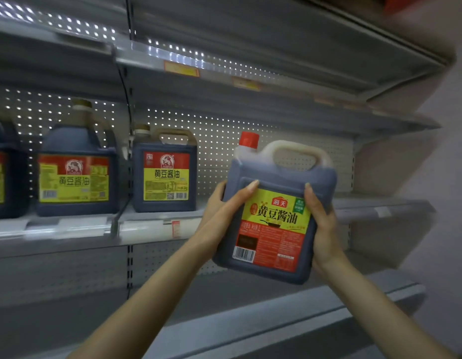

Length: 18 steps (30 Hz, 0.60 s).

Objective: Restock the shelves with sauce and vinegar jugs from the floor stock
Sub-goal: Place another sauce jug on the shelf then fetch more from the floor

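Soy sauce jug (275, 211) was clamped between left hand (224, 203) and right hand (322, 224), fingers wrapping its sides for weight, tilted, right of shelved jug (164, 174), likely heading onto shelf (385, 206).

Grey metal shelves (276, 320) under dim store light.
Perforated back panel (224, 141) glinting behind; white price strips (144, 229) along edges; pale wall (454, 177) at right.

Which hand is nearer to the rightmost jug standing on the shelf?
Left. The left hand, on the held jug, is right of the shelf jug; the right hand is farther right.
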Motion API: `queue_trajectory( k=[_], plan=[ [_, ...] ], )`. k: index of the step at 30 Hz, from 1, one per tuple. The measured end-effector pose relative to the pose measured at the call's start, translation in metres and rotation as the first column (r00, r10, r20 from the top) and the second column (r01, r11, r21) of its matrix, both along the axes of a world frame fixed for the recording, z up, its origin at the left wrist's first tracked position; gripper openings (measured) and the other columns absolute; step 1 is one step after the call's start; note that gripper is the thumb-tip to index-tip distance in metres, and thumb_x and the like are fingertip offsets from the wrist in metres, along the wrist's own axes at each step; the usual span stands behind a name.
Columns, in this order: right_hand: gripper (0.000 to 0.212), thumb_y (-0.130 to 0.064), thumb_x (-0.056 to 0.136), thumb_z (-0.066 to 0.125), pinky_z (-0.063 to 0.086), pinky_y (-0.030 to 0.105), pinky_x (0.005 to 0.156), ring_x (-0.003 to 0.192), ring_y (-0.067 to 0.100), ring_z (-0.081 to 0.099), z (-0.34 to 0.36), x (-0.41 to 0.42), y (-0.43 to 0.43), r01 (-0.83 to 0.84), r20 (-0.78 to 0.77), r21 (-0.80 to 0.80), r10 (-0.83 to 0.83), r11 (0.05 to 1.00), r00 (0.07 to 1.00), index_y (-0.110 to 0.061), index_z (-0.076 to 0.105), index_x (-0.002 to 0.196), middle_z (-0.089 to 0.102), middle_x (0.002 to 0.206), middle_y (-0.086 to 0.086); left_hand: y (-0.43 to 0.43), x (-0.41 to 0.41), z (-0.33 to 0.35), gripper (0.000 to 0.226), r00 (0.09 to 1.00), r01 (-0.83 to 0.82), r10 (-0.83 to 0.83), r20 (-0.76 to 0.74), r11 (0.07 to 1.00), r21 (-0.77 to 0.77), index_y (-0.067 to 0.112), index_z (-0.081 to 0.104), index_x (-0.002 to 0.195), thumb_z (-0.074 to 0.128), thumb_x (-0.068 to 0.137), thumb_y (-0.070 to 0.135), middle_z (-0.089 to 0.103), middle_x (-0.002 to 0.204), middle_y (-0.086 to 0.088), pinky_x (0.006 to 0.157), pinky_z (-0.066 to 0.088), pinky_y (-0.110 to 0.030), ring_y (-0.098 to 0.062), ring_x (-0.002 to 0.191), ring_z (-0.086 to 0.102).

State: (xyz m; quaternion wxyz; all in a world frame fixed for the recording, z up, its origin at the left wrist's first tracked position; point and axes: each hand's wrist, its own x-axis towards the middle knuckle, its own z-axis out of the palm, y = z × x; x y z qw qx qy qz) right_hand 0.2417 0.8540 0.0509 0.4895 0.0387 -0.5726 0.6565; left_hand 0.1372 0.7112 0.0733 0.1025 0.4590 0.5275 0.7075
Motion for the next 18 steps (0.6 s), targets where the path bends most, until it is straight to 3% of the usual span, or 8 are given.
queue_trajectory(
  k=[3,7,13,16,18],
  plan=[
    [0.108,-0.067,0.047,0.082,0.055,0.052,0.082,0.093,0.042,0.066,0.007,-0.025,0.004,0.009,0.023,0.020,-0.010,1.000,1.000,-0.007,0.049,0.130,0.066,0.110,0.024,0.004,-0.022,0.010,0.064,0.999,0.000,0.001,-0.032,1.000,0.029,0.022,0.053,0.119,0.073,0.069,0.057,0.073,0.095,-0.005,0.068,0.056,-0.029,-0.021,0.082,0.072],
    [0.101,-0.066,0.050,0.081,0.053,0.057,0.084,0.096,0.047,0.064,0.027,-0.058,0.017,0.007,0.005,0.061,-0.008,0.998,1.000,-0.007,0.051,0.127,0.064,0.111,0.028,0.019,-0.054,0.027,0.064,0.999,0.016,-0.014,-0.037,0.997,0.070,0.022,0.053,0.119,0.064,0.065,0.054,0.073,0.086,0.001,0.061,0.055,-0.023,-0.017,0.076,0.072],
    [0.112,-0.067,0.043,0.083,0.057,0.044,0.075,0.087,0.036,0.068,0.061,-0.109,0.047,0.075,-0.022,0.083,-0.074,0.994,0.997,-0.003,0.048,0.128,0.067,0.108,0.023,0.054,-0.104,0.058,0.064,0.995,-0.049,0.055,-0.083,0.996,0.076,0.023,0.055,0.116,0.060,0.067,0.062,0.074,0.090,0.000,0.067,0.055,-0.026,-0.016,0.079,0.072],
    [0.112,-0.067,0.042,0.083,0.057,0.042,0.072,0.086,0.036,0.069,0.070,-0.134,0.064,0.089,-0.021,0.098,-0.087,0.991,0.996,-0.003,0.048,0.126,0.067,0.106,0.023,0.074,-0.125,0.068,0.073,0.992,-0.112,0.115,-0.046,0.992,0.057,0.020,0.055,0.118,0.061,0.064,0.068,0.073,0.094,-0.003,0.073,0.055,-0.032,-0.017,0.080,0.072],
    [0.110,-0.068,0.041,0.083,0.057,0.042,0.073,0.086,0.036,0.069,0.073,-0.151,0.076,0.092,-0.008,0.100,-0.092,0.991,0.996,-0.005,0.049,0.124,0.068,0.104,0.020,0.088,-0.140,0.070,0.064,0.989,-0.149,0.150,-0.006,0.987,0.068,0.020,0.054,0.117,0.062,0.070,0.064,0.073,0.094,-0.002,0.072,0.054,-0.031,-0.017,0.080,0.071]
  ],
)
